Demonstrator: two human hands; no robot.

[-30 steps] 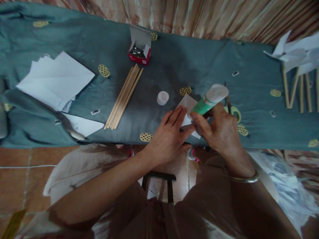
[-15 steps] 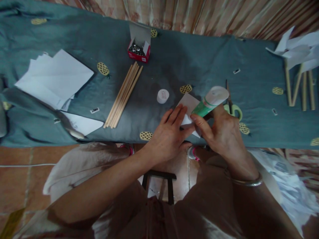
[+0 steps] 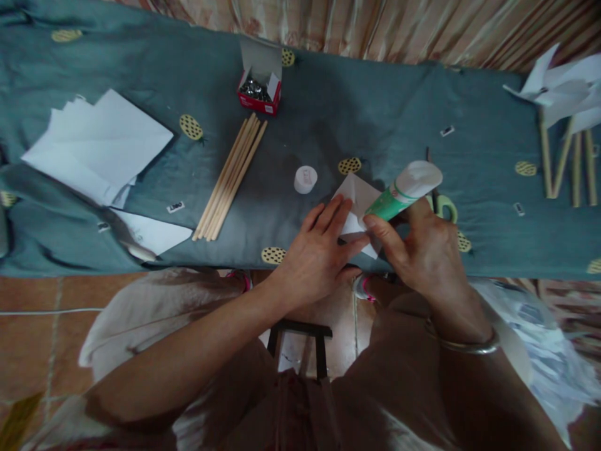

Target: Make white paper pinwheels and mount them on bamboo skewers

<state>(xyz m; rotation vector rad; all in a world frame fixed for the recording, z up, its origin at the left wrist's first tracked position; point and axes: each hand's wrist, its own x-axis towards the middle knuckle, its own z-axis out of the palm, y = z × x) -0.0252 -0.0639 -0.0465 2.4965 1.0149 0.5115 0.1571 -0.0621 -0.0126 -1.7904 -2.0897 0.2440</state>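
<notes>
A green-and-white glue stick (image 3: pixel 398 197) is gripped in my right hand (image 3: pixel 425 250), its lower end tilted down to a small folded white paper (image 3: pixel 360 193). My left hand (image 3: pixel 315 254) presses flat on the left side of that paper, fingers apart. My fingers cover part of the sheet, and the glue stick's tip is hidden by my right thumb. To the left of the paper stands a round white cap (image 3: pixel 306 180). Scissors with light green handles (image 3: pixel 446 208) lie just behind my right hand, partly covered by it.
Several wooden sticks (image 3: pixel 230 178) lie left of the cap, below an open red box of metal pins (image 3: pixel 259 97). White paper sheets (image 3: pixel 106 141) are stacked far left, near a loose paper piece (image 3: pixel 154 232). Paper pinwheels (image 3: pixel 563 88) on sticks lie far right on the green cloth (image 3: pixel 375 106).
My right hand and the glue stick have shifted slightly right, covering more of the scissors. My left hand stays pressed on the paper. The view has moved a little.
</notes>
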